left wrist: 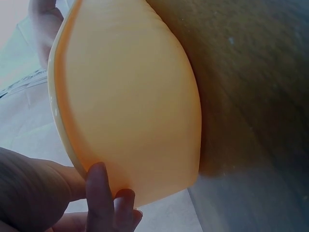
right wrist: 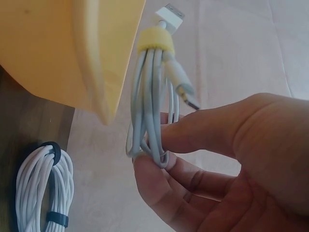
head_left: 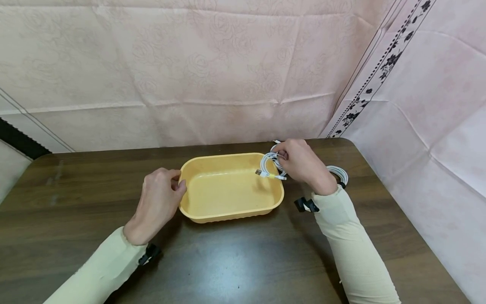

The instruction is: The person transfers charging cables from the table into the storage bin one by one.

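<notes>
A yellow plastic tray (head_left: 229, 216) with rounded corners stands on the table, its inside bare. My left hand (head_left: 159, 200) pinches the rim at the tray's left end; in the left wrist view the fingertips (left wrist: 99, 181) lie against its outer wall. Between thumb and fingers, my right hand (head_left: 303, 164) holds a coiled white USB cable (right wrist: 149, 92) over the tray's back right corner. A yellow tie (right wrist: 155, 40) bundles that coil, and a USB plug (right wrist: 171, 17) and a slimmer connector (right wrist: 178, 77) stick out beside it.
A second white cable coil (head_left: 338, 172), bound with black ties, lies on the table right of the tray, partly behind my right wrist. A white plug end (head_left: 277, 142) shows behind the right hand. Patterned cloth (head_left: 228, 76) hangs along the brown table's (head_left: 235, 261) back edge.
</notes>
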Demonstrator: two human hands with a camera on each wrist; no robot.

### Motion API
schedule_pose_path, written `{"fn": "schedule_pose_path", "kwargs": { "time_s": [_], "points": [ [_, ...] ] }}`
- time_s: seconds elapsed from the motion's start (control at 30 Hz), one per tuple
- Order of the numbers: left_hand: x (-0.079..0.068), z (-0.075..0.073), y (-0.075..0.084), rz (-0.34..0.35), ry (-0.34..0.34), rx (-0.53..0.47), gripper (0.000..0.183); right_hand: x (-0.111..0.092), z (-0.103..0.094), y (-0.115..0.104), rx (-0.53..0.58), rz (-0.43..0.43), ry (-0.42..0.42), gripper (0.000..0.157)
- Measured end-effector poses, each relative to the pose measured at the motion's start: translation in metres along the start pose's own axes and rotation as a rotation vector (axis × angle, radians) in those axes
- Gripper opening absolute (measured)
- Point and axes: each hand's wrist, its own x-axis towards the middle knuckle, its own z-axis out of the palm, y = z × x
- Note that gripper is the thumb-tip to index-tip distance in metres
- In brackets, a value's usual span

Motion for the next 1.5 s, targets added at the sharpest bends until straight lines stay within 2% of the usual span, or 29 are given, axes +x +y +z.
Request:
{"fn": "schedule_pose_path", "kwargs": {
  "time_s": [0.7,1.3,1.5],
  "points": [
    [0.001,-0.001,0.0,0.002,-0.007,-0.004,0.028,0.002,0.006,-0.008,0.016,-0.016,-0.046,0.021],
    [0.001,0.0,0.0,-0.001,-0.005,-0.004,0.028,0.002,0.01,-0.012,0.0,-0.026,-0.042,0.02],
    [0.001,0.0,0.0,-0.004,-0.009,-0.006,0.028,0.003,0.013,-0.014,0.011,-0.058,-0.052,0.018]
  ]
}}
